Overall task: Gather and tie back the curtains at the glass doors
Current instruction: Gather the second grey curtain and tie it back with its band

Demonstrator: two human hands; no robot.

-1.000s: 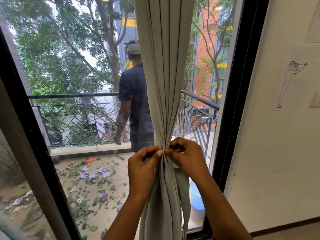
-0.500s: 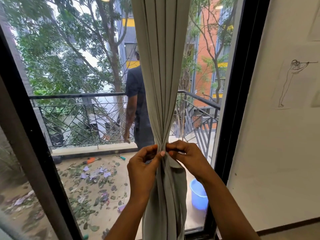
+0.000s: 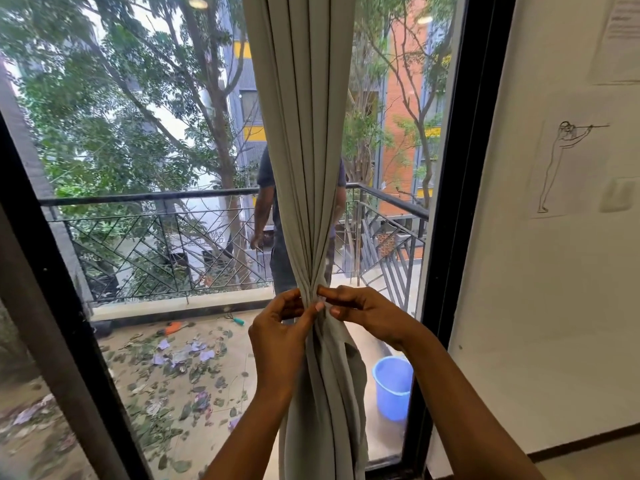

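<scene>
Left hand (image 3: 281,337) and right hand (image 3: 369,315) pinch the gathered grey curtain (image 3: 306,140), which hides most of a person (image 3: 264,202) outside; blue bucket (image 3: 393,389) right, fallen leaves (image 3: 180,365) left.

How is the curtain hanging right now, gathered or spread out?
Gathered: the curtain narrows into tight pleats where the left hand and right hand pinch it; no tie visible.

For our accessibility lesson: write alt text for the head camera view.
A left hand and right hand pinch a gathered grey curtain before a glass door. Outside, a person stands on a leaf-littered balcony with a blue bucket.
</scene>
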